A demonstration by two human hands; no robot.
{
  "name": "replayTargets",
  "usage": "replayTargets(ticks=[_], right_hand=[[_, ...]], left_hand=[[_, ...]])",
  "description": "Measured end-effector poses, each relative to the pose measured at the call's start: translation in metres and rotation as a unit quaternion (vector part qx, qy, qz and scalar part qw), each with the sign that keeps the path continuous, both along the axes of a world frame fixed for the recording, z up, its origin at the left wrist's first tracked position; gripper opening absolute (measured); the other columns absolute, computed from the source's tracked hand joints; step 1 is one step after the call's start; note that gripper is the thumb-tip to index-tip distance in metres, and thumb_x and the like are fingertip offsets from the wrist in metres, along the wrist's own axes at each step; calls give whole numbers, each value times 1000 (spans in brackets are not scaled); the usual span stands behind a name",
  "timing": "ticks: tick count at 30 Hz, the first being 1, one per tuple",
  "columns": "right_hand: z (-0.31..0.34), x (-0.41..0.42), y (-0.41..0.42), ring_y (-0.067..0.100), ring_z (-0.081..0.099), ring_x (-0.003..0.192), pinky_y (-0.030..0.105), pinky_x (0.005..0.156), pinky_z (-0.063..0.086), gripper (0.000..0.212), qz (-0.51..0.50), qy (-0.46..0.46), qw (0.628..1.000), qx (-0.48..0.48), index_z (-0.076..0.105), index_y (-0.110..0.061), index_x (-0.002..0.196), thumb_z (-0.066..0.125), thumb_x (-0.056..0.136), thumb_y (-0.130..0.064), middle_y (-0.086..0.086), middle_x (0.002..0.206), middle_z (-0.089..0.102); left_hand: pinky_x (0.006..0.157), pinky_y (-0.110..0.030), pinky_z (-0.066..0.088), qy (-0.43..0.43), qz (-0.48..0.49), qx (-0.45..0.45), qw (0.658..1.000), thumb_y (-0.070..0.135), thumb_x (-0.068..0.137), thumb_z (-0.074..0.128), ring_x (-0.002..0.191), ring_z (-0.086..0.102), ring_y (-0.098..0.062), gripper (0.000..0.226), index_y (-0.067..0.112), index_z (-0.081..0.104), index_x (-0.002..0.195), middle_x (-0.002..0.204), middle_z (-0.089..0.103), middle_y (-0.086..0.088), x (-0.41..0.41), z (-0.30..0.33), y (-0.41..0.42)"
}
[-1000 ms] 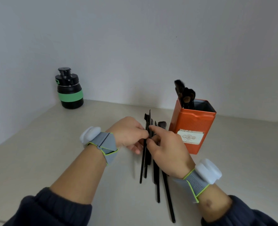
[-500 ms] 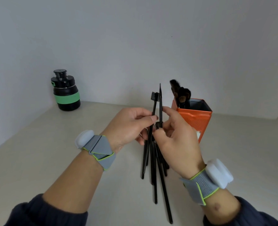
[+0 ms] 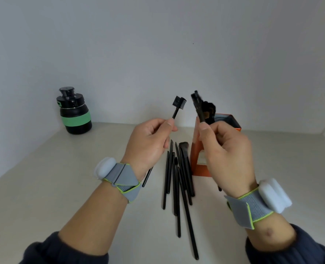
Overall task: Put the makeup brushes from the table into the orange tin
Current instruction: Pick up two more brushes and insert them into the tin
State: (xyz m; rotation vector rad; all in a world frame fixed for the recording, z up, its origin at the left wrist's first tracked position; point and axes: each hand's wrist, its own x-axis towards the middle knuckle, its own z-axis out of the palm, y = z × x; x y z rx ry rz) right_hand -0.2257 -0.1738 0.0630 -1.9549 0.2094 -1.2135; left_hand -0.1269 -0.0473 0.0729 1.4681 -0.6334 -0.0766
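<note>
Both hands have risen and parted since the earlier frame, each now carrying 1 brush. Left hand [image 3: 148,143] pinches a comb-headed brush [image 3: 177,107] between thumb and forefinger; right hand [image 3: 226,151] pinches a second brush [image 3: 198,107] beside the orange tin [image 3: 197,164], largely hidden behind that hand. Remaining makeup brushes [image 3: 178,185] lie bunched on the table [image 3: 62,187]; their count is hard to make out.

Plain pale wall [image 3: 157,44] behind the hands; cream table [image 3: 43,187] beneath; soft, even light is cast.
</note>
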Motion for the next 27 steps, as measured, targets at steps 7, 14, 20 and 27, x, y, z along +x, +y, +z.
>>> replayTargets(ticks=[7,14,20,27], right_hand=[[20,-16,-12,15,44,47,25,48,37,12,3,-108,993,42,64,-32,94,54,94,-25,7,54,55],[25,-24,-7,39,44,48,49,46,38,12,-32,-165,986,-15,52,-37,89,49,101,-38,22,54,49],[27,-26,-5,27,56,52,44,51,44,8,-64,-221,971,-68,50,-28,112,48,104,-28,3,59,57],[30,-29,-1,14,63,65,36,54,49,16,-50,-302,943,-128,36,-33,117,40,107,-21,-35,104,59]], left_hand=[[40,-18,32,-14,43,-143,989,33,88,59,43,41,-6,19,25,73,78,59,58,10,-17,16,-15],[40,-22,44,-36,13,-227,973,13,95,56,55,54,-14,8,13,64,97,72,64,0,-29,28,-13],[49,-28,52,-89,29,-269,959,5,95,50,60,61,-18,15,15,55,104,82,69,-6,-34,33,-6],[57,-32,56,-158,41,-300,940,3,97,51,63,65,-24,14,16,50,103,85,68,-12,-46,38,-7]])
